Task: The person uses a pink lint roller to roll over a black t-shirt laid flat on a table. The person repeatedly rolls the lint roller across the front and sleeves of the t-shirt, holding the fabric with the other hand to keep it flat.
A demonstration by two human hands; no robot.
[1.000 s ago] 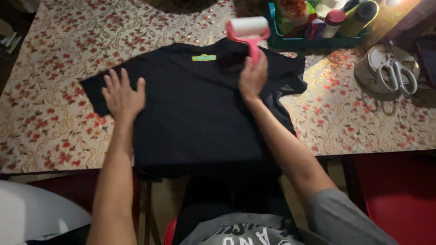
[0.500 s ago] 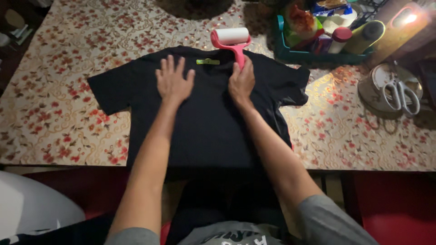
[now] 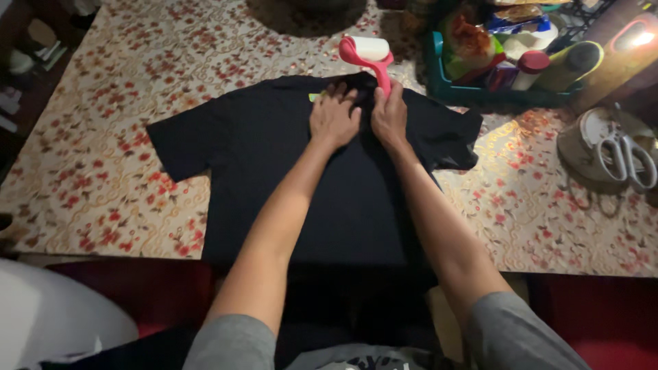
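Lint-rolling a black T-shirt at the collar.

The right hand (image 3: 388, 115) has its fingers closed round the pink lint roller (image 3: 369, 53); the left hand (image 3: 334, 118) lies flat, fingers spread, pinning the T-shirt (image 3: 288, 178) on the floral counter (image 3: 103, 137). A steady stroke along the cloth looks due.

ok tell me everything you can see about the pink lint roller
The lint roller has a pink plastic frame and handle carrying a white cylindrical roll at its top. The roll sits past the collar of the black t-shirt, over the floral tablecloth, with the handle angled down toward the person. The right hand is closed around the lower handle, hiding its end. The left hand lies flat on the shirt beside it, not on the roller.
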